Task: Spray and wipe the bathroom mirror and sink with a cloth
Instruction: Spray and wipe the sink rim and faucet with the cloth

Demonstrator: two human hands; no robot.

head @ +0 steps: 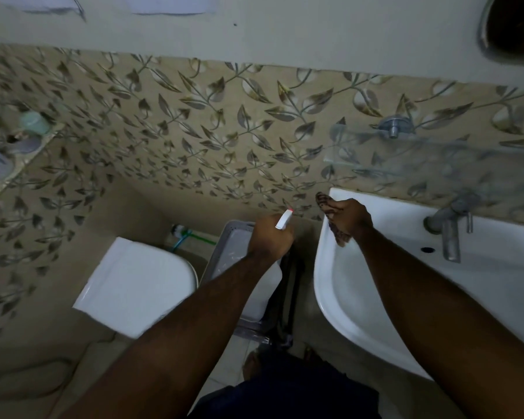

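Note:
My left hand (270, 237) is closed around a spray bottle; only its white nozzle with a red tip (283, 220) shows above the fist, just left of the sink. The white sink (324, 282) fills the lower right. My right hand (350, 219) rests on the sink's back left corner, pressing a dark patterned cloth (341, 237) against the rim; cloth ends stick out above and below the fingers. A curved edge of the mirror (511, 25) shows at the top right, above the sink. The bottle's body is hidden by my hand.
A metal tap (448, 234) stands at the sink's back, with a glass shelf (406, 152) on the leaf-patterned wall above. Left of the sink are a grey basket (236, 246) and a white toilet cistern (133, 282). A corner shelf (28, 128) holds small items at far left.

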